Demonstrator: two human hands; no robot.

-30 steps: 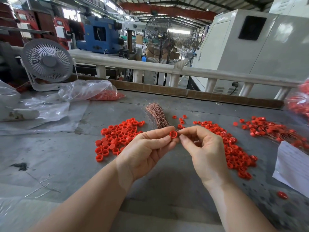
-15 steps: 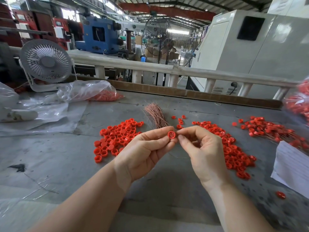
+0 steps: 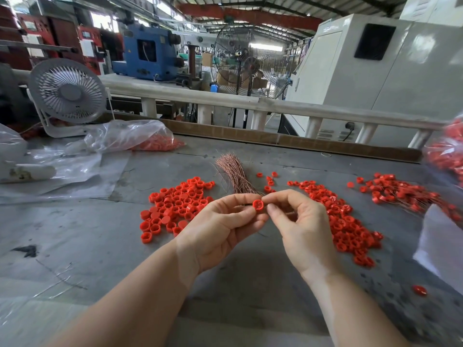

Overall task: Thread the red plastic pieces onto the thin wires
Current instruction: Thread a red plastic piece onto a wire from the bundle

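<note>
My left hand (image 3: 220,226) pinches a small red plastic piece (image 3: 258,204) between thumb and forefinger above the grey table (image 3: 100,246). My right hand (image 3: 300,226) meets it from the right, thumb and forefinger pinched at the piece; a thin wire there is too fine to see clearly. A bundle of copper wires (image 3: 234,174) lies just beyond my hands. One pile of red pieces (image 3: 175,206) lies to the left, another pile (image 3: 343,219) to the right. Pieces on wires (image 3: 400,194) lie at the far right.
A white desk fan (image 3: 67,93) stands at the back left beside clear plastic bags (image 3: 125,136), one holding red pieces. A white sheet (image 3: 441,244) lies at the right edge. A single red piece (image 3: 419,290) sits near the front right. A wooden strip (image 3: 288,141) borders the table's far edge.
Both hands hold nearly still at the red piece; the fingers have shifted only slightly around it.
</note>
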